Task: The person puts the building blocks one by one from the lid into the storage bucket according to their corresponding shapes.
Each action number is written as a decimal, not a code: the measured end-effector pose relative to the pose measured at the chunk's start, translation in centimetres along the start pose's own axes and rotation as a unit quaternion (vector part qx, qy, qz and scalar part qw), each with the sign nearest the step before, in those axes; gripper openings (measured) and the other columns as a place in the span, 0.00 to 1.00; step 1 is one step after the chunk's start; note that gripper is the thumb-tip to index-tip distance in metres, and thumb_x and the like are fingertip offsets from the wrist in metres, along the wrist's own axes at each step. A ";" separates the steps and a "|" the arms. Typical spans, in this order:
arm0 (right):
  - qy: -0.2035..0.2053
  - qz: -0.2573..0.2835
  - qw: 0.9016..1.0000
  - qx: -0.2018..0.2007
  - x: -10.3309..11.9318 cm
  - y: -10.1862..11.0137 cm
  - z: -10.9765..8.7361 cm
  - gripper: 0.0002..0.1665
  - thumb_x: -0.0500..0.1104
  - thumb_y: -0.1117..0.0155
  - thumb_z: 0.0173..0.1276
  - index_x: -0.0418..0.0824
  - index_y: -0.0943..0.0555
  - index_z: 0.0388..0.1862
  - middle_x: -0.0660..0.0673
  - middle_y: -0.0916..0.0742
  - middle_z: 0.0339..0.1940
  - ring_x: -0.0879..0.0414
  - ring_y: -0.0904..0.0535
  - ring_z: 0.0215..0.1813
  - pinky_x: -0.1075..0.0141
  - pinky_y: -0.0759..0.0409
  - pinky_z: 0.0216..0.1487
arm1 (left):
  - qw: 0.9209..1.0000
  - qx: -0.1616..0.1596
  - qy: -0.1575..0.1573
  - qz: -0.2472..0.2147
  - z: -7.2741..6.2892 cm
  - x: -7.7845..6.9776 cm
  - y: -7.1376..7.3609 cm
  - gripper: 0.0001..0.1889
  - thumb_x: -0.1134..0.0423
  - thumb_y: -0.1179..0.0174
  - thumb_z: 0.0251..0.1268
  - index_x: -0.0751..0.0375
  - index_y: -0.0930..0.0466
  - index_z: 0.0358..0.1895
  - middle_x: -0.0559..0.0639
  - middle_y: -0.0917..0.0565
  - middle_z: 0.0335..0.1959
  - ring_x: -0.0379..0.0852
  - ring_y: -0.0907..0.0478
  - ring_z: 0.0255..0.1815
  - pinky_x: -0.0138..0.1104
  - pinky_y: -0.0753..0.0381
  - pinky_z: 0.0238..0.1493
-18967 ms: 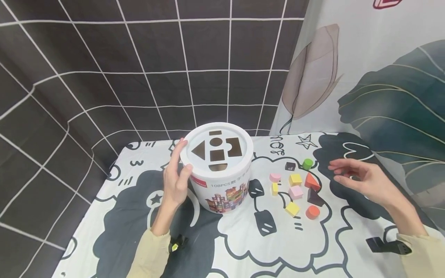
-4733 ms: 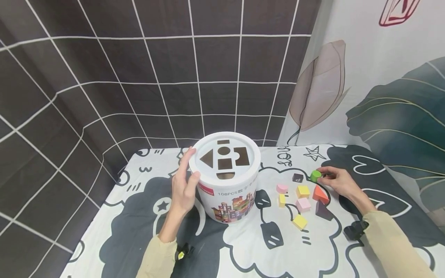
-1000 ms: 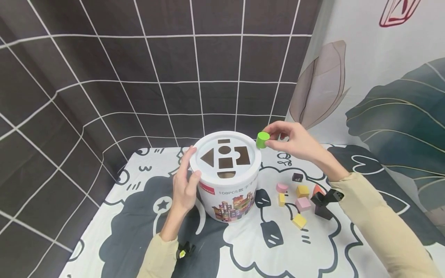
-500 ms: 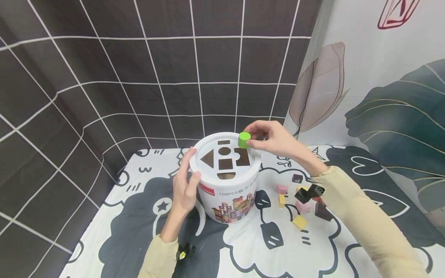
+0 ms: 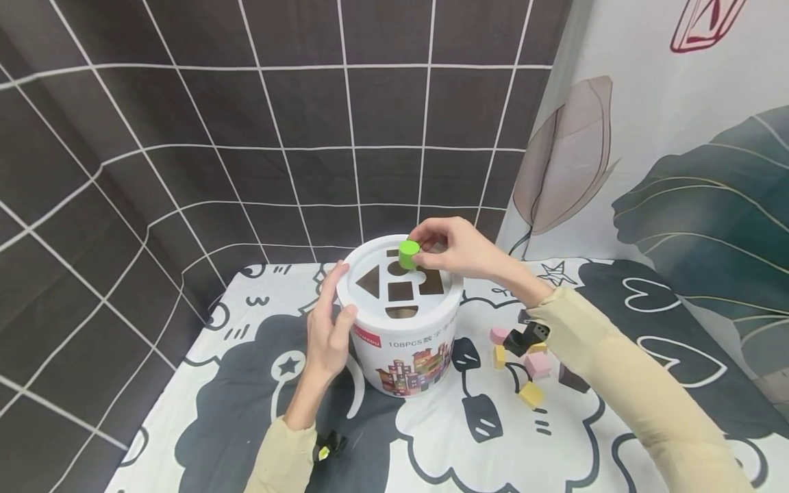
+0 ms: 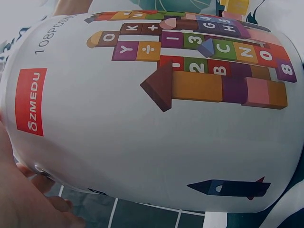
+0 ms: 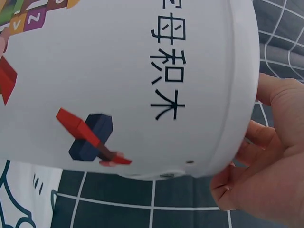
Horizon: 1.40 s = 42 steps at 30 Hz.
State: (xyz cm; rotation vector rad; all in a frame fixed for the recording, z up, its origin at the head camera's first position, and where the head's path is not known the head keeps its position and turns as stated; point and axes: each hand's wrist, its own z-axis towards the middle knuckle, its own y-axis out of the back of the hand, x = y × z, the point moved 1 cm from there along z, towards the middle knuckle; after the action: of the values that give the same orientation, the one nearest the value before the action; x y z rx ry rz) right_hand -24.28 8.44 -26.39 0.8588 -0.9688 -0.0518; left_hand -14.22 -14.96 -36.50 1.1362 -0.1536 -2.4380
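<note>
A white lidded bucket [image 5: 407, 329] with printed toy blocks stands upright on the cloth. Its lid [image 5: 370, 305] has cut-out holes: a triangle, a square, a circle and other shapes. My left hand [image 5: 324, 329] holds the bucket's left side, index finger and thumb at the rim. Between right thumb and fingers I pinch a green cylinder block [image 5: 408, 255], upright over the round hole, which it partly covers. The right hand [image 5: 459, 248] is above the lid's far right. In the right wrist view the right hand [image 7: 270, 156] is beyond the lid's edge, with the cylinder hidden.
Right of the bucket lie loose blocks: a pink one [image 5: 537, 365], a yellow one [image 5: 531, 394], a dark one [image 5: 573, 378] and several more. My right forearm [image 5: 629, 383] passes over some of them. A dark gridded curtain [image 5: 296, 171] hangs behind.
The right hand picked up the green cylinder from the cloth and carried it left across the lid to the round hole. An orange-red round block has gone from the cloth. The left hand stays put.
</note>
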 end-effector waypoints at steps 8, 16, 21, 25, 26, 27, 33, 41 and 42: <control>0.016 -0.019 1.000 0.012 0.1 -1.0 0.7 0.16 0.37 0.28 0.60 0.36 0.16 0.48 0.48 0.13 0.39 0.53 0.19 0.43 0.59 0.22 0.48 | 1.000 0.006 0.009 0.003 0.0 -0.1 -0.1 0.32 0.56 0.53 0.63 0.63 0.32 0.72 0.55 0.32 0.74 0.51 0.39 0.75 0.53 0.43 0.72; 0.010 -0.027 0.999 0.021 0.1 -1.2 0.8 0.17 0.37 0.27 0.61 0.37 0.16 0.50 0.47 0.12 0.43 0.51 0.19 0.50 0.48 0.30 0.62 | 1.000 0.006 0.011 0.004 0.1 -0.1 0.0 0.32 0.56 0.53 0.63 0.62 0.32 0.72 0.54 0.33 0.74 0.51 0.40 0.76 0.53 0.43 0.72; 0.007 -0.033 0.999 0.020 0.1 -1.2 0.8 0.17 0.37 0.28 0.61 0.37 0.16 0.50 0.47 0.12 0.44 0.50 0.20 0.54 0.44 0.35 0.66 | 1.000 0.006 0.012 0.003 0.1 -0.2 0.0 0.32 0.56 0.53 0.63 0.62 0.32 0.72 0.54 0.33 0.74 0.51 0.40 0.75 0.53 0.43 0.72; 0.007 -0.033 0.999 0.018 0.1 -1.0 0.6 0.17 0.37 0.29 0.61 0.37 0.16 0.50 0.47 0.12 0.44 0.50 0.20 0.54 0.46 0.35 0.66 | 1.000 0.005 0.012 0.005 0.1 -0.1 0.0 0.32 0.57 0.52 0.62 0.62 0.32 0.72 0.54 0.32 0.74 0.50 0.39 0.75 0.51 0.43 0.72; 0.007 -0.030 0.999 0.015 0.1 -0.9 0.5 0.17 0.36 0.29 0.62 0.37 0.16 0.50 0.47 0.12 0.44 0.50 0.20 0.54 0.47 0.34 0.66 | 1.000 0.004 0.012 0.005 0.0 -0.1 0.0 0.32 0.57 0.52 0.62 0.62 0.32 0.72 0.54 0.32 0.74 0.50 0.39 0.75 0.51 0.43 0.72; 0.007 -0.027 1.000 0.011 0.0 -0.8 0.4 0.17 0.37 0.29 0.62 0.37 0.16 0.50 0.47 0.12 0.44 0.50 0.20 0.54 0.48 0.33 0.65 | 1.000 0.004 0.011 0.006 0.0 -0.1 0.0 0.32 0.57 0.52 0.62 0.62 0.32 0.72 0.54 0.32 0.74 0.50 0.39 0.75 0.51 0.43 0.72; 0.004 -0.025 0.999 -0.025 -0.9 0.8 -0.6 0.17 0.37 0.30 0.63 0.37 0.16 0.51 0.46 0.13 0.47 0.50 0.21 0.54 0.54 0.27 0.57 | 1.000 -0.002 0.003 0.006 0.0 0.0 0.0 0.32 0.57 0.52 0.62 0.63 0.32 0.71 0.55 0.31 0.73 0.50 0.38 0.75 0.49 0.43 0.72; -0.006 -0.027 0.997 -0.070 -3.0 3.8 -4.1 0.16 0.36 0.31 0.64 0.37 0.16 0.51 0.44 0.12 0.47 0.52 0.22 0.50 0.59 0.32 0.46 | 1.000 -0.002 0.002 0.003 0.0 -0.1 -0.1 0.32 0.59 0.53 0.61 0.65 0.32 0.71 0.56 0.31 0.73 0.51 0.38 0.75 0.47 0.43 0.73; -0.009 -0.028 0.997 -0.074 -3.3 4.2 -4.7 0.16 0.36 0.31 0.64 0.37 0.16 0.51 0.44 0.12 0.47 0.52 0.22 0.50 0.59 0.32 0.46 | 1.000 -0.002 0.001 0.002 0.1 -0.1 -0.1 0.32 0.59 0.53 0.61 0.65 0.32 0.71 0.56 0.31 0.73 0.51 0.38 0.75 0.47 0.43 0.73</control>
State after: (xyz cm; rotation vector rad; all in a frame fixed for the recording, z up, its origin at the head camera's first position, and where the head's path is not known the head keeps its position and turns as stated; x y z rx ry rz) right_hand -24.09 15.46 -27.21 0.7504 -0.9449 -0.1766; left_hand -14.25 -14.78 -36.41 1.1368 -0.1503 -2.4325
